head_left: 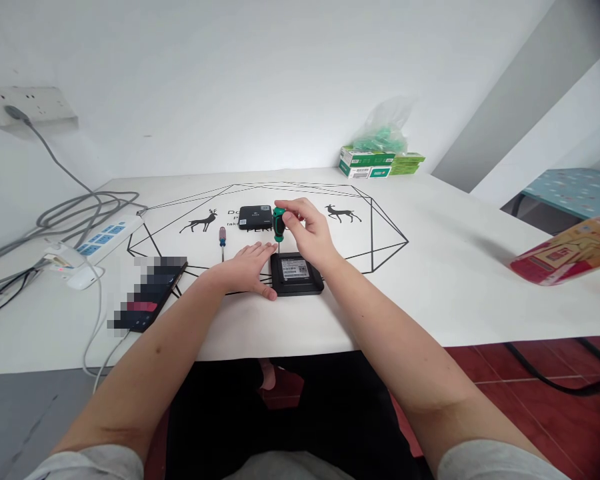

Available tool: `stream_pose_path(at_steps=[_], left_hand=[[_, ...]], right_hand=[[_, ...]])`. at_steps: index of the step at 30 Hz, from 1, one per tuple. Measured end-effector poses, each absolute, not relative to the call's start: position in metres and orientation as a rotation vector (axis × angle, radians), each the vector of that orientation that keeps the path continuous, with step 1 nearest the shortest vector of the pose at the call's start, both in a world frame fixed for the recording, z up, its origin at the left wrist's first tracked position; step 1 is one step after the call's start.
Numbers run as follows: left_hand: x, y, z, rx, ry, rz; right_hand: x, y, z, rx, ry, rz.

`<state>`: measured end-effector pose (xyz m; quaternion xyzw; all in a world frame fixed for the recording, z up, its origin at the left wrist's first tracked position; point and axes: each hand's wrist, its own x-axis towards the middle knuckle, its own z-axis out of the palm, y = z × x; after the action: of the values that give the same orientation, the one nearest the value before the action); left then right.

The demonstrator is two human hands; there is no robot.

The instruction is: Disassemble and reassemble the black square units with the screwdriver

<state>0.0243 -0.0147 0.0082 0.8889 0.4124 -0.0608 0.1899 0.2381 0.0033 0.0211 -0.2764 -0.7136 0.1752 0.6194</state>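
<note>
In my right hand [307,230] is a green and black screwdriver [279,225], held upright by its handle. Its shaft points down at the upper left corner of a square black plastic box [297,283] with a white label on top. My left hand [250,268] lies with fingers stretched out against the left edge of that box. Behind them sits a flat black case [255,217] with small stickers, partly covered by the screwdriver and my right hand. A second screwdriver [223,235] with a clear red and blue handle lies left of my left hand.
A phone [155,293] on a cable lies at the left, near a white power strip [105,240] and coiled grey cords [87,210]. Green and white boxes [367,162] under a plastic bag [385,130] stand by the wall. A red and yellow package [565,257] is at the right.
</note>
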Motion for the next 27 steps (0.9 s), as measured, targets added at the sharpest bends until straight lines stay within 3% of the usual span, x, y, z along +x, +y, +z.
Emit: stream_pose_path(at_steps=[8,16,27], left_hand=[[0.024,-0.017,0.011,2.488,1.166,-0.159],[0.026,-0.017,0.011,2.474,1.191,-0.181],[0.027,-0.017,0.012,2.468,1.203,-0.202]], right_hand=[[0.236,0.002,0.021,-0.660,-1.628,0.382],[0.227,0.002,0.016,-0.570,-1.529,0.715],[0.233,-0.001,0.022,-0.623,-1.662,0.420]])
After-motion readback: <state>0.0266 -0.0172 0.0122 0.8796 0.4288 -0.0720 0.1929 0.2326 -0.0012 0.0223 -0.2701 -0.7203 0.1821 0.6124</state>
